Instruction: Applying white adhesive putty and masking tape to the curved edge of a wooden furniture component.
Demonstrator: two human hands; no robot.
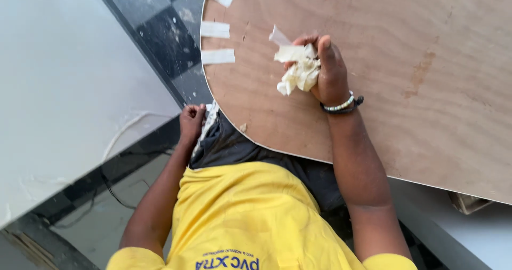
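My right hand rests on a large plywood board and is closed on a crumpled wad of pale tape. Beaded bracelets circle that wrist. At the board's curved near edge my left hand pinches a pale tape strip that hangs over the rim. Three more tape strips are stuck across the edge farther up. My yellow shirt and dark trousers fill the bottom of the view.
A white slab lies to the left, with a dark speckled tile floor between it and the board. A thin cable runs on the floor. A wooden block shows under the board's right edge.
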